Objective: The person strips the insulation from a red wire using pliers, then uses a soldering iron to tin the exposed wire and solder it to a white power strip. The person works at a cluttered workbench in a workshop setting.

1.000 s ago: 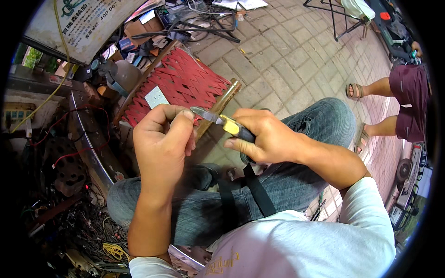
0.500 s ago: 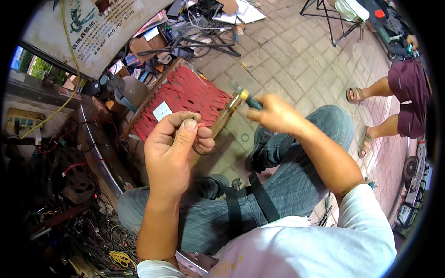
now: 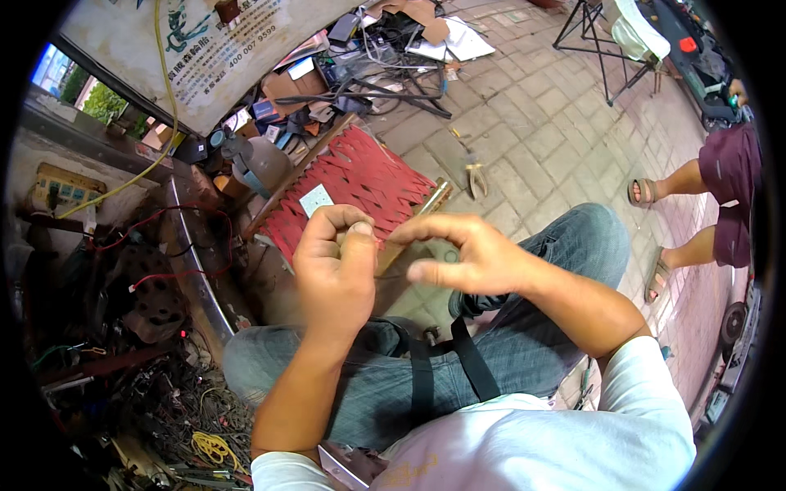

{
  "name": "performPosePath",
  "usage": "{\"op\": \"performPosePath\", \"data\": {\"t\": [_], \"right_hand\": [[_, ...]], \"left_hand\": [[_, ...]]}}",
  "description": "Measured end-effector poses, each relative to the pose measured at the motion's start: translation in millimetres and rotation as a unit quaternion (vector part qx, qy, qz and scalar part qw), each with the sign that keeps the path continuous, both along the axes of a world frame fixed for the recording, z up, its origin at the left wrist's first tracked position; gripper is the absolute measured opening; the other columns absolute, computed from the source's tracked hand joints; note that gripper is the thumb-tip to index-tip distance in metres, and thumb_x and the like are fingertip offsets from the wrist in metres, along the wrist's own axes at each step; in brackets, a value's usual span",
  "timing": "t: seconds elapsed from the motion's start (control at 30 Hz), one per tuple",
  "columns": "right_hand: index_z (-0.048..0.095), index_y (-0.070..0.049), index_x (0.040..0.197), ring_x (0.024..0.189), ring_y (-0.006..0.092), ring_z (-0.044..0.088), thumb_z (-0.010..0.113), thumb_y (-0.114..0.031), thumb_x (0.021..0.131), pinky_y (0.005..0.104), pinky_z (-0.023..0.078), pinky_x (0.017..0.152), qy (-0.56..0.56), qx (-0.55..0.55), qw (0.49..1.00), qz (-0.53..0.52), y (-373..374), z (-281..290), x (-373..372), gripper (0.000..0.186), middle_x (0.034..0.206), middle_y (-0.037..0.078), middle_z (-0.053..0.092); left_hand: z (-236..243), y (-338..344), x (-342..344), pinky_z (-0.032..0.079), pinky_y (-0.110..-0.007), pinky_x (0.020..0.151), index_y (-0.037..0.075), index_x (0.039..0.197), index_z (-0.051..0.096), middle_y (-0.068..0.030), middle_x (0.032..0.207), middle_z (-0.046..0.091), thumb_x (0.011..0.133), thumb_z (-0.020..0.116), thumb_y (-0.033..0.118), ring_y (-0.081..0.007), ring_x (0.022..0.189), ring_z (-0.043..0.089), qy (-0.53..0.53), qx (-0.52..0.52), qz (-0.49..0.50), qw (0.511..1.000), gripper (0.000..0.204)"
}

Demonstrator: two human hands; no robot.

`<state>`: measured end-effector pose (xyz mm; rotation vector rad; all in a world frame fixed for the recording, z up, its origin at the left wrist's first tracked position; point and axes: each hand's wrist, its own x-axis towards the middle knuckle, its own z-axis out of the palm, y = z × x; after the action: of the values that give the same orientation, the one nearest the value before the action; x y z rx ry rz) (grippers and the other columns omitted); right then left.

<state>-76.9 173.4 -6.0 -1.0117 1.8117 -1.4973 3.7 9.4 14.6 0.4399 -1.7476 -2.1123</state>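
- The pliers (image 3: 473, 168) are lying on the paving bricks (image 3: 524, 155), ahead of both hands, near the corner of a red woven seat (image 3: 360, 184). No hand is touching them.
- The seat is sitting just past the left hand (image 3: 336, 274), and a small speckled white plate (image 3: 315, 199) is resting on it.
- The left hand is closing in a pinch, with its thumb tip pressing on the first finger and the other fingers curling in.
- The right hand (image 3: 475, 254) is staying loose and open. Its thumb is pointing away from its fingers, leaving a gap, and its fingertips are reaching just beside the left hand.
- Anything tiny between the left thumb and finger is too small to make out. I cannot tell if the right fingertips are touching it.
- The left hand is hiding a bit of the seat.
- On the right, another person's legs (image 3: 688, 180) are showing, but the picture's edge is cutting off the rest.
- At the lower left, a pile of wires (image 3: 217, 409) is sitting in the dark, and single wires are hard to see.
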Motion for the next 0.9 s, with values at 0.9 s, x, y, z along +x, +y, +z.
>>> {"op": "performPosePath", "data": {"t": [0.9], "right_hand": [[0.062, 0.002, 0.099, 0.085, 0.0079, 0.058, 0.064, -0.008, 0.087, 0.0252, 0.049, 0.076, -0.254, -0.097, 0.96, -0.066, -48.1, 10.4, 18.6, 0.016, 0.09, 0.002, 0.063]], "left_hand": [[-2.8, -35.2, 12.8, 0.045, -0.036, 0.088, -0.002, 0.111, 0.055, -0.0133, 0.102, 0.063, 0.092, 0.053, 0.014, -0.0208, 0.094, 0.059, 0.106, 0.209, -0.045, 0.971, 0.025]]}}
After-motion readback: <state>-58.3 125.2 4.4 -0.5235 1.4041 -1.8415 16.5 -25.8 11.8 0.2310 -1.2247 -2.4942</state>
